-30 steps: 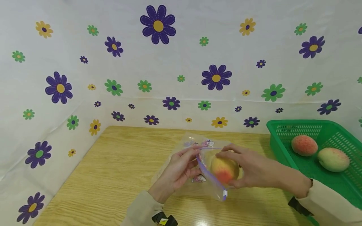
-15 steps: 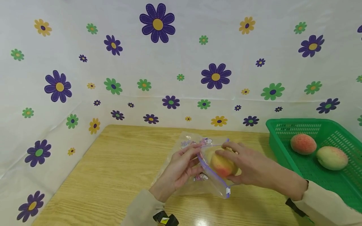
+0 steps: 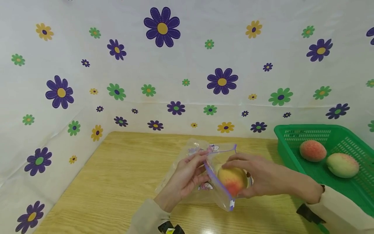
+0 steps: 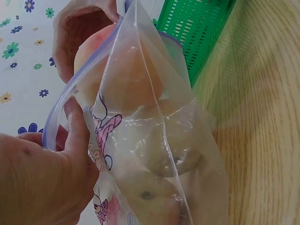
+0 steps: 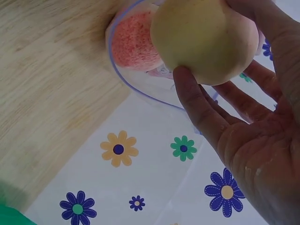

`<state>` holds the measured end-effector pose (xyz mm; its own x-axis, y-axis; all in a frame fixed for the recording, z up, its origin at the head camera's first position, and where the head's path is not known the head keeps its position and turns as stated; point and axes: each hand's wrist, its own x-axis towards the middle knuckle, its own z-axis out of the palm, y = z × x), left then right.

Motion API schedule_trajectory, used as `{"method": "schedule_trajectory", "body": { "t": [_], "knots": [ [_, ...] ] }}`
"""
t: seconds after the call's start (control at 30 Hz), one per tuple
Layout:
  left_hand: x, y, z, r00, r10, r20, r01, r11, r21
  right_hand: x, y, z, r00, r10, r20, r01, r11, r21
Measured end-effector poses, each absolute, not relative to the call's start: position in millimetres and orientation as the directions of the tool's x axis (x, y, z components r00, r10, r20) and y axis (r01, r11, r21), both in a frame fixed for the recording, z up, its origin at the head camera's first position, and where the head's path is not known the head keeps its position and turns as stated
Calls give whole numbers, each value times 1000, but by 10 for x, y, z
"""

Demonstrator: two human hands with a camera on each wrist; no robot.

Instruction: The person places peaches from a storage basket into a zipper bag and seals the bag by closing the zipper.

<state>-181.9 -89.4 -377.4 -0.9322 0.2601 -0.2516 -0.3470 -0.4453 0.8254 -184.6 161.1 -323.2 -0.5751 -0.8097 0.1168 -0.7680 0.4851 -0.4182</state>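
Note:
A yellow peach with a red blush [image 3: 232, 180] sits at the mouth of a clear slider zip bag [image 3: 194, 197] with a purple rim and cartoon prints. My right hand [image 3: 264, 175] holds this peach from the right, thumb below and fingers over the top. My left hand [image 3: 184, 178] pinches the bag's near rim between thumb and fingers, and the mouth gapes toward the right. Through the film in the left wrist view, a pale fruit [image 4: 146, 193] and another one [image 4: 173, 150] show inside. A red peach [image 5: 135, 42] lies in the bag in the right wrist view.
At the right stands a green plastic basket [image 3: 292, 159] with a reddish peach [image 3: 313, 150] and a pale green peach [image 3: 342, 165] in it. The wooden table [image 3: 122, 169] ends at a white flower-print cloth [image 3: 187, 58] behind and on the left.
The right hand and its peach shifted slightly left into the bag mouth, then dropped back a little. The rim's far corner has come into view. The left hand keeps its pinch.

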Motion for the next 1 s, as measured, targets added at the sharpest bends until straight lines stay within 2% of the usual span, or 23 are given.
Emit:
{"method": "schedule_trajectory", "body": {
  "t": [0.13,0.33,0.67,0.77,0.9,1.0],
  "knots": [
    [-1812,-905,-3785,-932,255,-257,-349,-450,822,-1855,1596,-3246,-586,-806,81,-741,493,-457],
    [-1813,-917,-3789,-933,261,-248,-345,-446,826,-1859,1550,-3234,-623,-781,-38,-658,550,-514],
    [-1804,-930,-3772,-934,256,-250,-342,-434,833,-1882,1474,-3249,-607,-792,-72,-653,548,-522],
    [-1791,-944,-3768,-931,259,-258,-351,-433,830,-1847,1421,-3246,-609,-792,-38,-709,565,-421],
    [-1780,-956,-3764,-928,266,-261,-354,-415,838,-1806,1351,-3228,-626,-776,80,-776,609,-164],
    [-1778,-946,-3770,-925,285,-253,-356,-406,842,-1790,1308,-3229,-644,-753,137,-761,649,-15]
  ]
}}
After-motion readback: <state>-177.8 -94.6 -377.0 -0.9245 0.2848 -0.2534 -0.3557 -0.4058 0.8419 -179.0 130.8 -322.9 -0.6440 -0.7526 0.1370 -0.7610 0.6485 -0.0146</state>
